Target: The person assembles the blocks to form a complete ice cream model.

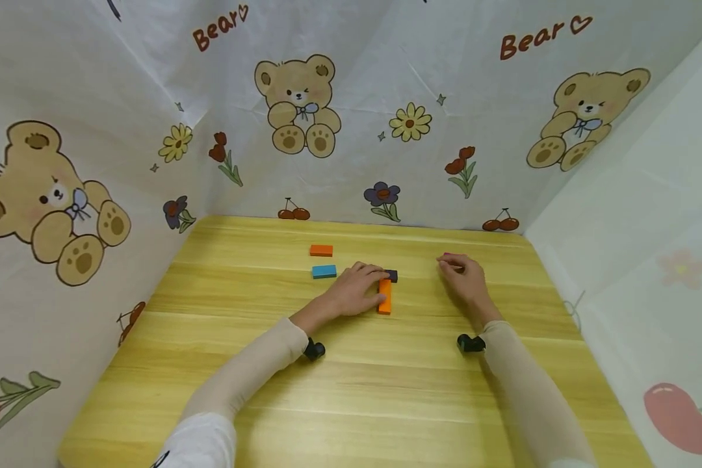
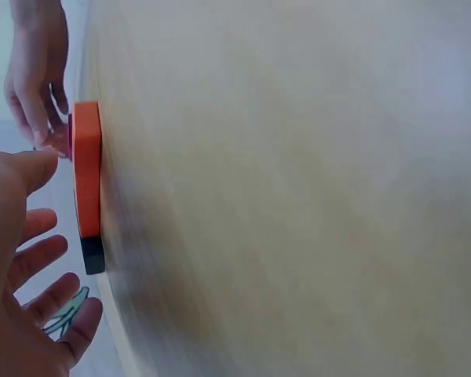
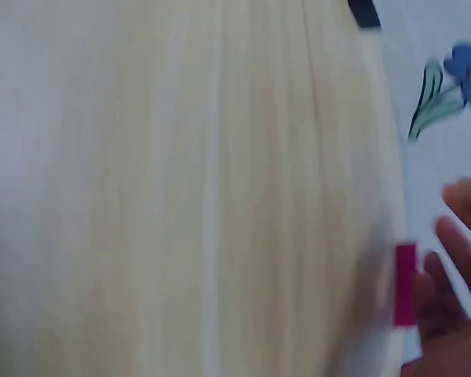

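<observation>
Right on the wooden table [image 1: 386, 403] is a long orange block [image 1: 385, 304], smooth and flat on its side, with straight edges. At its far end sits a dark block [image 1: 392, 275], almost black, turned across it so the two look like a letter T. A small block [image 3: 406, 284] is bright pink. A blue block [image 1: 324, 272] and a red-orange block [image 1: 321, 251] lie off to the left.

Both arms reach forward over the table. The left hand [image 1: 355, 290] leans in from the side, palm down, with its fingers spread and loose, not gripping. The right hand [image 1: 465, 276] has bent fingers, but I cannot tell if they pinch the pink block.

The orange block is between the two hands, just beside the left thumb. The dark block is by the left fingertips. The pink block is right at the right hand's fingers, well apart from the orange one.
</observation>
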Demonstrator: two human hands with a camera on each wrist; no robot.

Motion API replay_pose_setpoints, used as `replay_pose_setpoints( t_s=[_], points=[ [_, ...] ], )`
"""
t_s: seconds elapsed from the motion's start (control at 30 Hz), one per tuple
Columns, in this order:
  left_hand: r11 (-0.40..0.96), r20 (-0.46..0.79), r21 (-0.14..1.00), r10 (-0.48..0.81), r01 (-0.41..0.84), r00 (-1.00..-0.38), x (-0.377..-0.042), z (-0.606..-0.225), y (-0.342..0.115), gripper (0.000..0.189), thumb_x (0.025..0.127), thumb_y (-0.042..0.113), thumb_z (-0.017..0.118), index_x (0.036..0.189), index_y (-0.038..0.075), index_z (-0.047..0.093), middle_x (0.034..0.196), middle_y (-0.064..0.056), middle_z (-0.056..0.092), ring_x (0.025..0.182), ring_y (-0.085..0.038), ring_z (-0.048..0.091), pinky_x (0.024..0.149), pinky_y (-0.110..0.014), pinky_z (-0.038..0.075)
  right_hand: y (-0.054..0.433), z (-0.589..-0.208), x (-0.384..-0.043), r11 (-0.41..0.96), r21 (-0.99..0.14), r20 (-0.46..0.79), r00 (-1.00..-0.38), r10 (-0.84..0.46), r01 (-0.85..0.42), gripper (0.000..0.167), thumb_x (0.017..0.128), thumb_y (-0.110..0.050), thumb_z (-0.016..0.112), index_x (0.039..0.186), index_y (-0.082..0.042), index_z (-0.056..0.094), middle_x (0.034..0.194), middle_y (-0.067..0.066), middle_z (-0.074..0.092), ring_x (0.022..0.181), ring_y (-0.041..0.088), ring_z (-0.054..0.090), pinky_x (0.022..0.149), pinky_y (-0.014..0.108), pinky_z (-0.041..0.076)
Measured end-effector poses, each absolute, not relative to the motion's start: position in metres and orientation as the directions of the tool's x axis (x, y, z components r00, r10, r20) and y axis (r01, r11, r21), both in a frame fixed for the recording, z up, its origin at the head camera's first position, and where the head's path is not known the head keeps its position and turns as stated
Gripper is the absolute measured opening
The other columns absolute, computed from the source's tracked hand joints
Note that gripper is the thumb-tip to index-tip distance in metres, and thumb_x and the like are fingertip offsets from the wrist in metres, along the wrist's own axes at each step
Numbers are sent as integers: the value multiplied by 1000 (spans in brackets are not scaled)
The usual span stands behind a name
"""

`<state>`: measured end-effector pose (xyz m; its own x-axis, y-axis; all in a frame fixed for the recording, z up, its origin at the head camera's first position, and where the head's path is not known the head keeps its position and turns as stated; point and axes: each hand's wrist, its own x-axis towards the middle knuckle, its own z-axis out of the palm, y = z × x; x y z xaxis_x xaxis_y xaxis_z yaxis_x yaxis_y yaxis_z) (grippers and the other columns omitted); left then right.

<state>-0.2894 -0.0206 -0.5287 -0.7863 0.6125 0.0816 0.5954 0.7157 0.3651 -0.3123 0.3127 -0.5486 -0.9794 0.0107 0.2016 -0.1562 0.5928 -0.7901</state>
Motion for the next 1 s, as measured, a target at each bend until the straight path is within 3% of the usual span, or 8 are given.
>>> replay_pose_setpoints(
  t_s=[0.17,0.23,0.33,0.5,0.73,1.0],
  points=[
    [698,60,382,635,605,-771,-278,-529,-16,62,109,52,58,165,27,46,171,1,45,156,-26,40,124,-54,39,344,-556,-317,651,-752,249,-959,135,-104,36,108,-28,65,135,-6,73,149,21,63,129,43,57,107,47,43],
    [704,48,379,633,601,-772,-276,-532,-15,62,110,52,57,165,27,46,171,1,44,156,-26,40,124,-53,39,353,-558,-316,678,-730,217,-969,121,-79,41,109,-25,63,144,-5,67,160,22,55,137,50,53,115,59,40],
    [725,32,347,624,595,-781,-274,-535,-15,61,109,54,57,164,28,47,172,3,43,157,-25,39,124,-52,38,362,-559,-315,704,-707,161,-985,67,-67,47,111,-23,60,153,-4,59,170,23,43,145,56,48,122,66,38],
    [750,32,292,612,593,-790,-276,-537,-16,59,109,57,55,162,32,49,172,5,43,156,-24,39,120,-50,37,363,-556,-317,735,-674,145,-989,32,-75,48,112,-25,57,156,-5,56,170,23,43,146,55,49,123,67,37],
    [751,15,295,614,590,-789,-276,-536,-17,59,109,59,55,162,34,49,172,5,43,156,-25,39,119,-50,38,359,-552,-318,753,-658,109,-991,79,-12,45,112,-24,58,152,-6,61,149,34,60,135,51,57,118,66,43],
    [742,16,339,610,578,-792,-279,-537,-18,59,108,58,57,162,34,50,172,6,43,154,-27,41,118,-50,39,361,-549,-321,764,-645,134,-988,77,-28,39,113,-20,57,146,-5,67,150,28,62,124,47,61,106,60,48]
  ],
)
